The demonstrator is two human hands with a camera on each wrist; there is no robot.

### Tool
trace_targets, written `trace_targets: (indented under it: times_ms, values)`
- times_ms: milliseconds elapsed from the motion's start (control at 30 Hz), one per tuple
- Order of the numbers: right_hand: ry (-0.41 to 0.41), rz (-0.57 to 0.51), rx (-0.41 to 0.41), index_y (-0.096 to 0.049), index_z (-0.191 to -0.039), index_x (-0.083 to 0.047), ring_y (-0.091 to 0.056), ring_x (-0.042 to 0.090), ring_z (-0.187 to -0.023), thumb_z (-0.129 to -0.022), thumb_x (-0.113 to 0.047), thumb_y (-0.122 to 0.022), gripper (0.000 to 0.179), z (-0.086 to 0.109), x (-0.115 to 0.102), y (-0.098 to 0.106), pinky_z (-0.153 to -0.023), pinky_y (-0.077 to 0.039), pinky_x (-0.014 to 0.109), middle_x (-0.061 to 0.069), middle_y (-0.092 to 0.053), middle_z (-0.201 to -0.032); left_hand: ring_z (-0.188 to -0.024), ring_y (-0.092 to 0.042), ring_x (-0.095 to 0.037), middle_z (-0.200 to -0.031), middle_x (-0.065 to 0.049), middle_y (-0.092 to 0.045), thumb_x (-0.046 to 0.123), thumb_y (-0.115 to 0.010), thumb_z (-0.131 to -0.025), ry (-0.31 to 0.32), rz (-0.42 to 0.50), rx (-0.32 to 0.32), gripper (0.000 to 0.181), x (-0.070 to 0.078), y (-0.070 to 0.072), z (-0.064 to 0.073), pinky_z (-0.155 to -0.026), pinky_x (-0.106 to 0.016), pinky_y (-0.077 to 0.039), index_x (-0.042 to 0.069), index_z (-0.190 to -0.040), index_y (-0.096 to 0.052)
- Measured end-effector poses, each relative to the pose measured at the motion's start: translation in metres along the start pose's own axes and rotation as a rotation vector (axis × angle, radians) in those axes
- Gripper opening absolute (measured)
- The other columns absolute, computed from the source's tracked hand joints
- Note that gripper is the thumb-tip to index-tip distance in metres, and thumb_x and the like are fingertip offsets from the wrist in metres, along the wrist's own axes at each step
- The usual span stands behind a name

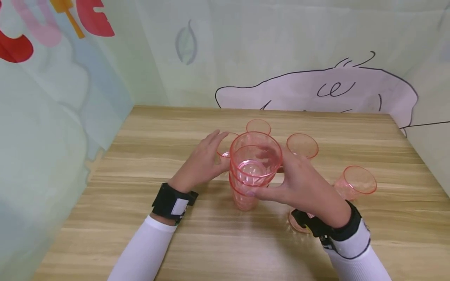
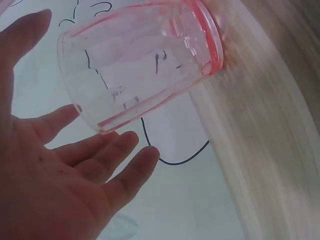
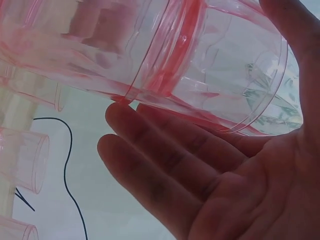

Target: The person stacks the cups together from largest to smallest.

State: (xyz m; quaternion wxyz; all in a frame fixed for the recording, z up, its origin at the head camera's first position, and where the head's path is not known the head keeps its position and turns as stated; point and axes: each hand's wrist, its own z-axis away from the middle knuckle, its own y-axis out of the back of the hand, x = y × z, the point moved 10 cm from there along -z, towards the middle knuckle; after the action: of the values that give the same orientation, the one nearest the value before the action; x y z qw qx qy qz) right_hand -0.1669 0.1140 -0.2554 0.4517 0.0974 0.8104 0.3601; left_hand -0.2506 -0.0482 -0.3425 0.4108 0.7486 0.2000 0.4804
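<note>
A stack of clear pink plastic cups (image 1: 245, 197) stands upright on the table. My right hand (image 1: 304, 183) holds the top cup (image 1: 256, 156), thumb across the near side and fingers round the far side. In the right wrist view, that cup (image 3: 235, 65) sits nested in the one below, and some fingers are hidden behind it. My left hand (image 1: 202, 162) is left of the stack beside another pink cup (image 1: 226, 146). The left wrist view has its fingers spread near the rim of a cup (image 2: 140, 70); whether they touch it I cannot tell.
More pink cups stand around: one at the back (image 1: 258, 127), one behind my right hand (image 1: 302, 146), one at the right (image 1: 359, 180). Another (image 1: 298, 224) is partly hidden under my right wrist. A printed cloth (image 1: 281, 47) hangs behind the wooden table (image 1: 197, 249).
</note>
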Motion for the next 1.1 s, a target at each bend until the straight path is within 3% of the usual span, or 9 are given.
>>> trace_targets:
  times_ms: [233,467,767,1100]
  values:
    - [-0.023,0.047,0.016,-0.05,-0.141,-0.028,-0.065,0.005,-0.103,-0.071,-0.046,-0.091,0.083,0.002,0.001,0.002,-0.088,-0.053,0.035,-0.012,-0.069,-0.115,-0.142,-0.038,-0.034,-0.154,-0.019,-0.04,0.031,-0.065,-0.092,-0.005,-0.018,0.064,0.067,0.0,-0.002,-0.001,-0.11,-0.053,-0.037,0.008,-0.151,-0.042]
    - [-0.014,0.054,0.006,-0.053,-0.138,-0.024,-0.064,0.005,-0.104,-0.071,-0.046,-0.091,0.08,0.001,0.002,0.001,-0.088,-0.053,0.035,-0.012,-0.068,-0.114,-0.133,-0.047,-0.033,-0.149,-0.016,-0.042,0.035,-0.07,-0.092,0.047,0.013,0.097,0.073,-0.002,-0.003,0.0,-0.104,-0.053,-0.044,0.008,-0.152,-0.041]
    - [-0.023,0.068,0.0,-0.052,-0.141,-0.026,-0.064,0.006,-0.104,-0.071,-0.048,-0.09,0.083,0.001,0.004,0.0,-0.089,-0.052,0.035,-0.012,-0.069,-0.114,-0.128,-0.05,-0.033,-0.146,-0.017,-0.044,0.038,-0.073,-0.091,0.062,0.039,0.104,0.075,-0.003,-0.001,0.0,-0.1,-0.054,-0.047,0.01,-0.152,-0.042]
    - [-0.023,0.063,-0.013,-0.05,-0.141,-0.024,-0.065,0.007,-0.101,-0.072,-0.044,-0.091,0.083,0.002,0.004,-0.001,-0.087,-0.054,0.035,-0.01,-0.069,-0.113,-0.113,-0.058,-0.027,-0.144,-0.014,-0.045,0.043,-0.077,-0.086,0.062,0.074,0.11,0.082,0.005,0.011,0.001,-0.082,-0.043,-0.056,0.011,-0.153,-0.042]
